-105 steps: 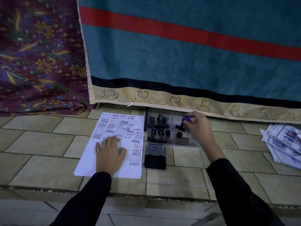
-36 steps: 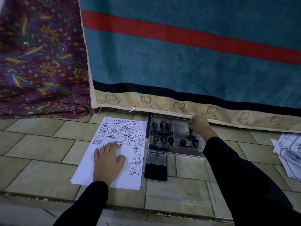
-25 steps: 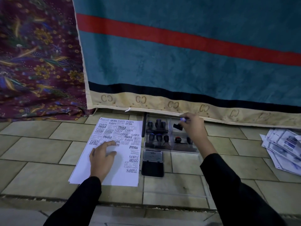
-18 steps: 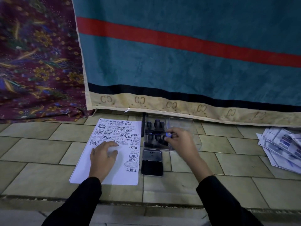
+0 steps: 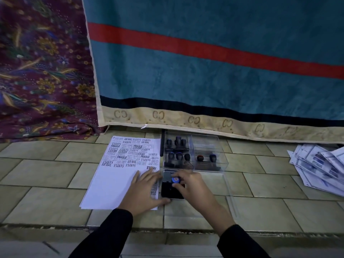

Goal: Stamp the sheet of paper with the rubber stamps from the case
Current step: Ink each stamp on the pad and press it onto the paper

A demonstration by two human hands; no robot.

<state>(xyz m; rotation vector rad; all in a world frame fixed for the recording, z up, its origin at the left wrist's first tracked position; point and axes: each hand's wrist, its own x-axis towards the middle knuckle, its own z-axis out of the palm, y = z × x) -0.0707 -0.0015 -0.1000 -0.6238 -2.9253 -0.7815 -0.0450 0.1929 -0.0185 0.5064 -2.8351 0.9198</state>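
At lower centre, the right hand (image 5: pixel 191 185) pinches a blue-topped stamp (image 5: pixel 175 179) over the ink pad (image 5: pixel 172 190); over-inking could smudge the crowded sheet (image 5: pixel 115 179) the flat left hand (image 5: pixel 143 192) pins.

tiled floor (image 5: pixel 46 172), hanging teal blanket (image 5: pixel 204 77)

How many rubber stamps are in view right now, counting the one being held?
9, though some may be hidden. Three in the case's back-left row, three in its front-left row, two front-right, and one in the right hand over the ink pad.
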